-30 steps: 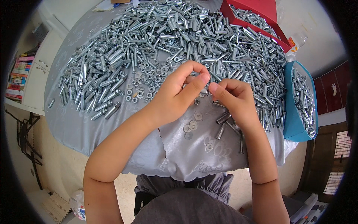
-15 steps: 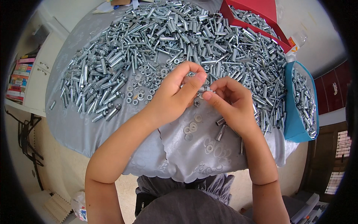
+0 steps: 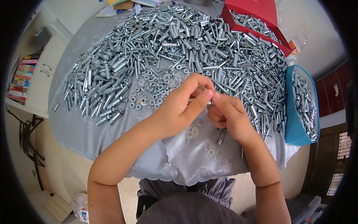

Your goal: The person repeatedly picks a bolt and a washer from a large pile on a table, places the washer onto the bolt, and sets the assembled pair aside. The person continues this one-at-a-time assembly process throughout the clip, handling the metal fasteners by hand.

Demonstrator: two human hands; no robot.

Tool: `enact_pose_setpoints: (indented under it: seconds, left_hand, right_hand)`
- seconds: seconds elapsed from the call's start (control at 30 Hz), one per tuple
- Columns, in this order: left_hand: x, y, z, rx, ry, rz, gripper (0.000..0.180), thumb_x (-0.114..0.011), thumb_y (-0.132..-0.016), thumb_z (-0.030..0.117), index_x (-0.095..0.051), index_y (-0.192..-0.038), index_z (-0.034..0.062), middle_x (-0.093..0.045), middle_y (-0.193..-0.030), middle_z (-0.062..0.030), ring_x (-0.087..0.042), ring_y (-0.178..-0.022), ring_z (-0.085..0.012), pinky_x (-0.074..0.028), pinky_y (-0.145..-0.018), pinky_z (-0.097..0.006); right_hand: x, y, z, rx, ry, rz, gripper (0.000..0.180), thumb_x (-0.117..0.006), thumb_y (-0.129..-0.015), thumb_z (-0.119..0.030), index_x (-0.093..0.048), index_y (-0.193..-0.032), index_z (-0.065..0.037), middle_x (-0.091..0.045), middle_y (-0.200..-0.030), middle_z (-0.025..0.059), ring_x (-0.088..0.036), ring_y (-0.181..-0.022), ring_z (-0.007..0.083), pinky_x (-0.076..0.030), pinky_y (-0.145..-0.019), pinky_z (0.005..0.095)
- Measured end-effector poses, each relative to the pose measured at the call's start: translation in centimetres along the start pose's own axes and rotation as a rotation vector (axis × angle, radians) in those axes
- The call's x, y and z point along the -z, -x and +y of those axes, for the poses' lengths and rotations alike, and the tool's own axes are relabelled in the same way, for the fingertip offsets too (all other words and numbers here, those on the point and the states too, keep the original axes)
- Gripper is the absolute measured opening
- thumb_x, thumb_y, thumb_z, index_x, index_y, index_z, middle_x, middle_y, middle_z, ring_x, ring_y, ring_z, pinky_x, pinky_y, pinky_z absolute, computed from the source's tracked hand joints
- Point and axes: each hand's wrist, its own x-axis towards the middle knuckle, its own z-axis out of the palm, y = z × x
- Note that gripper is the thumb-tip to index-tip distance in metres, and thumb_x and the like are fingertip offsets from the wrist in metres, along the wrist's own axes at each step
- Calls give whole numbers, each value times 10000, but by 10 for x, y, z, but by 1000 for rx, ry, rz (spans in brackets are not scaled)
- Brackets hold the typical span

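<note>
My left hand (image 3: 182, 104) and my right hand (image 3: 230, 114) meet fingertip to fingertip over the near middle of the table. Both are closed on a slim metal bolt (image 3: 192, 99), mostly hidden behind the fingers. Just below them lie several flat washers (image 3: 194, 130) and one lone washer (image 3: 211, 152). A metal sleeve (image 3: 222, 137) rests under my right wrist. Beyond my left hand are scattered nuts and washers (image 3: 154, 96). To the left lies a pile of sleeve anchor bolts (image 3: 108, 99) with nuts on them.
Loose bolts and sleeves (image 3: 194, 37) heap across the table's far side and right. A red box (image 3: 257, 31) of metal parts stands at the far right, a blue container (image 3: 294, 108) of bolts at the right edge. A grey cloth (image 3: 145, 158) covers the table.
My hands have drawn together, and the right fingers have curled in from a looser pinch. A nut seen below the fingers is out of sight. The whole view has shifted slightly.
</note>
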Motion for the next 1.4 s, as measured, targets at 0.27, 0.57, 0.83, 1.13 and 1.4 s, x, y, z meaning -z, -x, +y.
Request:
enact_pose_setpoints:
  seconds: [0.27, 0.57, 0.83, 1.13, 1.4]
  left_hand:
    - [6, -1, 2, 7, 6, 165, 149, -448, -909, 184, -446, -966, 47, -498, -689, -24, -472, -591, -81, -378, -553, -223]
    - [140, -6, -10, -313, 1016, 824, 190, -387, -902, 177, -370, -873, -9, -416, -756, -89, -410, -673, -175, -389, -667, -335]
    - [152, -9, 13, -279, 847, 1114, 617, -423, -872, 310, -185, -1278, -88, -341, -1296, -188, -411, -1135, -284, -348, -910, -392]
    - [132, -17, 13, -445, 28, 1118, 560, -447, -871, 306, -275, -1288, -25, -334, -1338, -141, -373, -1199, -257, -274, -986, -367]
    - [81, -25, -19, -373, -1132, 486, 289, -574, -776, 183, -567, -1039, 61, -546, -1118, -120, -453, -1113, -277, -337, -941, -387]
  right_hand:
    - [-11, -1, -6, -54, -91, 54, 382, -367, -926, -350, -344, -629, -110, -240, -530, -55, -203, -430, 55, -160, -392, 212]
    - [-1, -3, -12, 23, -196, 199, 400, -403, -903, -414, -452, -679, -86, -281, -541, -43, -268, -457, 71, -209, -435, 218]
    - [6, -4, -9, 46, -289, 144, 398, -397, -905, -422, -468, -711, -83, -291, -550, -38, -281, -467, 78, -228, -450, 220]
    - [6, -3, -9, 102, -200, 191, 352, -437, -900, -359, -476, -694, -77, -311, -553, -42, -302, -472, 72, -235, -452, 212]
    - [7, -4, -11, 286, 109, 416, 186, -566, -851, -166, -494, -710, -69, -411, -576, -63, -311, -498, 15, -232, -455, 185]
